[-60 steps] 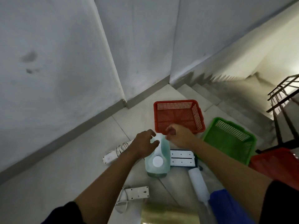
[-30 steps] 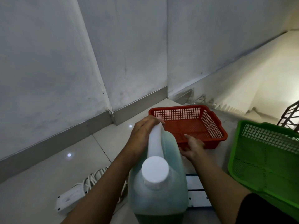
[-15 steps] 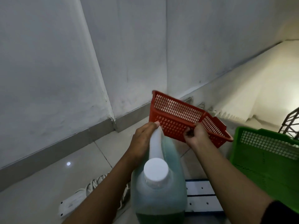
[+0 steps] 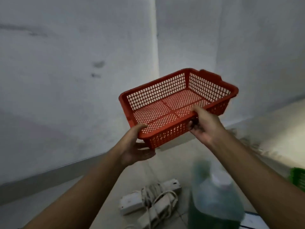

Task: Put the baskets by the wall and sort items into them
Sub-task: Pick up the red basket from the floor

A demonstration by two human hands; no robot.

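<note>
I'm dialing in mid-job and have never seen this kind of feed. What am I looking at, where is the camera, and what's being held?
There is no machine here: a person works with two bare hands, and the single picture comes from a wide-angle camera worn on their head, looking forward and down. That is why both forearms reach in from the bottom edge.

Both hands hold up a red mesh basket, empty, in front of a corner of grey wall. The left hand grips its near corner from below; the right hand grips the near long rim.

On the tiled floor below lie white power strips with coiled cords, and a blurred jug of green liquid stands beside them. A sliver of a green basket shows at the right edge.
</note>
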